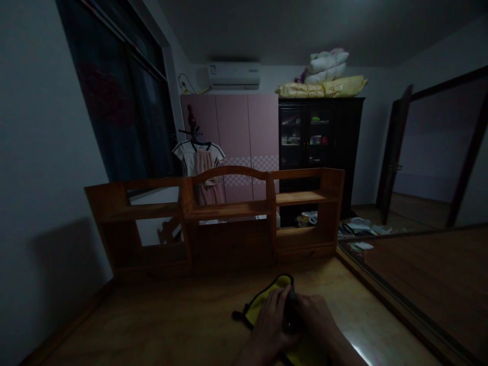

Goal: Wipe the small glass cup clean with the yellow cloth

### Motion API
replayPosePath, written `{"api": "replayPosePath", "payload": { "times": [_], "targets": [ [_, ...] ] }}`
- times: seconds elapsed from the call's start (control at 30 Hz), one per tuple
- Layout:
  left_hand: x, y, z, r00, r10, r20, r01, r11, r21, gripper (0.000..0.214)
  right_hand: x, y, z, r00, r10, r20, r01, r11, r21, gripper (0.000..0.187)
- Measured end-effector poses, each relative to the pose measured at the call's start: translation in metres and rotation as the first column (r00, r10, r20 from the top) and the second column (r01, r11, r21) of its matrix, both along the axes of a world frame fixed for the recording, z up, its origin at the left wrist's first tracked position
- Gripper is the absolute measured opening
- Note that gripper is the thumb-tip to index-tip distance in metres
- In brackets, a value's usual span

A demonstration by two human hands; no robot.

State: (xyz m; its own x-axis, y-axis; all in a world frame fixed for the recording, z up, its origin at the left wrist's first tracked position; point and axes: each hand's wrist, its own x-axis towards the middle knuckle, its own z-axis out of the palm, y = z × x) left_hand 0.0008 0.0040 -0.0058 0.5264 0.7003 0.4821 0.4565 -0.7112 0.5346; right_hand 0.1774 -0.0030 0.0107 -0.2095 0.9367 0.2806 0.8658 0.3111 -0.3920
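Observation:
The room is dim. Low in the view, both my hands meet on a yellow cloth (pixel 272 295) with a dark edge that lies on the wooden desk (pixel 171 315). My left hand (pixel 269 320) rests on the cloth with its fingers curled round a small dark object (pixel 292 312). My right hand (pixel 318 317) closes on the same dark object from the right. I cannot make out what that object is.
A wooden desk-top shelf unit (pixel 229 213) stands across the back of the desk. Behind it are a pink wardrobe (pixel 244 137), a dark cabinet (pixel 318 142) with bedding on top, hung clothes (pixel 200 160) and an open door (pixel 396 152) at the right.

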Motion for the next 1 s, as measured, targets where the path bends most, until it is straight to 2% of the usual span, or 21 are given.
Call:
{"api": "replayPosePath", "payload": {
  "times": [0.07,0.17,0.33,0.53,0.63,0.73,0.8,0.87,0.93,1.0],
  "targets": [
    [0.000,0.000,0.000,1.000,-0.001,0.009,0.001,1.000,0.003,0.107,-0.001,-0.004,0.000,0.998,0.009,0.059,-0.010,1.000,0.016,0.031],
    [0.001,0.000,-0.001,1.000,0.005,0.006,-0.005,1.000,0.006,0.103,-0.002,-0.011,-0.002,1.000,0.017,0.016,-0.017,1.000,-0.001,0.040],
    [0.001,-0.001,-0.001,1.000,0.017,0.005,-0.017,1.000,-0.002,0.106,0.000,-0.021,-0.007,0.956,0.127,-0.264,-0.133,0.991,-0.007,0.059],
    [-0.002,0.002,-0.003,0.999,-0.037,-0.039,0.036,0.999,-0.017,0.105,0.003,-0.017,-0.018,0.830,0.065,-0.554,-0.136,0.987,-0.088,0.067],
    [-0.002,0.004,-0.006,0.998,-0.046,-0.038,0.046,0.999,0.014,0.104,-0.003,-0.016,-0.018,0.829,0.034,-0.558,-0.085,0.994,-0.064,0.068],
    [-0.001,0.005,-0.007,0.999,-0.039,-0.024,0.040,0.998,0.040,0.106,-0.008,-0.016,-0.010,0.873,0.076,-0.482,-0.103,0.994,-0.030,0.060],
    [0.000,0.004,-0.005,0.999,-0.034,-0.018,0.035,0.998,0.047,0.104,-0.011,-0.018,0.004,0.922,0.094,-0.376,-0.104,0.995,-0.007,0.049],
    [0.000,0.004,-0.004,0.999,-0.032,-0.015,0.033,0.998,0.054,0.098,-0.016,-0.025,0.030,0.972,0.060,-0.227,-0.058,0.998,0.014,0.041],
    [0.001,0.005,-0.003,1.000,-0.027,-0.011,0.028,0.997,0.066,0.092,-0.023,-0.043,0.069,0.996,-0.014,-0.083,0.023,0.994,0.107,0.037],
    [0.001,0.005,-0.003,1.000,-0.024,-0.002,0.024,0.996,0.081,0.086,-0.033,-0.072,0.113,0.999,0.036,-0.013,-0.030,0.954,0.300,0.035]
  ]
}}
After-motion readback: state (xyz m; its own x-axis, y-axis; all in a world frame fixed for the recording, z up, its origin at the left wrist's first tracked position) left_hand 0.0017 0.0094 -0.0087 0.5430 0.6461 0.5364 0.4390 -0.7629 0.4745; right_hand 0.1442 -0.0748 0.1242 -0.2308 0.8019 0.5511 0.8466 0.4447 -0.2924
